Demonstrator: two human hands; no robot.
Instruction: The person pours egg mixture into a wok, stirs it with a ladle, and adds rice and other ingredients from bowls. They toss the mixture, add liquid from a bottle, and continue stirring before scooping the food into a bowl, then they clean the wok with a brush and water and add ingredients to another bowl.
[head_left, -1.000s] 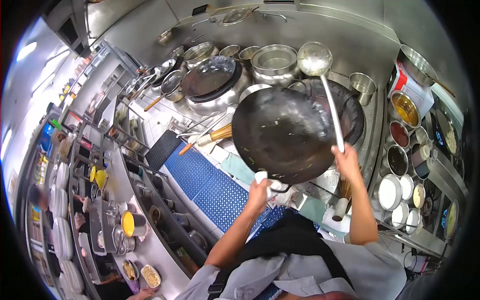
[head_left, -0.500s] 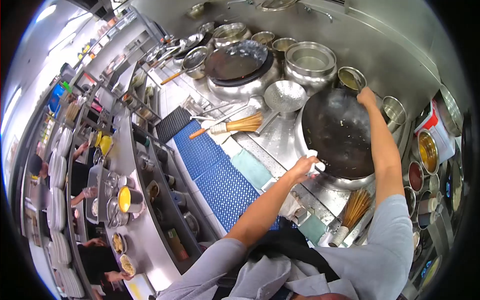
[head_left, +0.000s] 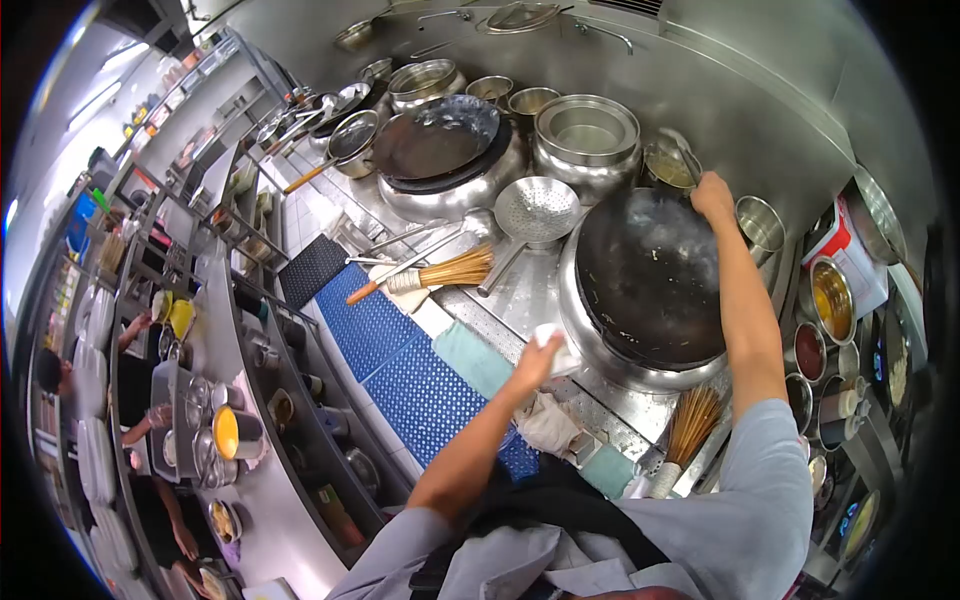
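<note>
My right hand (head_left: 712, 198) is closed round a ladle (head_left: 688, 155) above a metal pot (head_left: 668, 172) behind the wok. A folded white cloth (head_left: 562, 352) is in my closed left hand (head_left: 538, 360), at the near left side of the stove ring and apart from the wok's edge. The large black wok (head_left: 655, 285) sits on the steel ring, with small light scraps and a wet sheen inside. A perforated strainer (head_left: 538, 210) lies to its left. One bamboo brush (head_left: 690, 425) rests at the near side, another bamboo brush (head_left: 440, 272) at the left.
A second wok (head_left: 435, 140) stands farther back, beside a wide pot (head_left: 585, 135). Bowls of sauce (head_left: 832, 300) line the right. Blue perforated mats (head_left: 400, 370) border the stove. Co-workers' hands (head_left: 155, 415) show beyond the counter (head_left: 285, 480) at left.
My left hand, with the cloth, has come off the wok's near edge and moved left. The ladle in my right hand is now over the pot. The camera view has shifted slightly.
</note>
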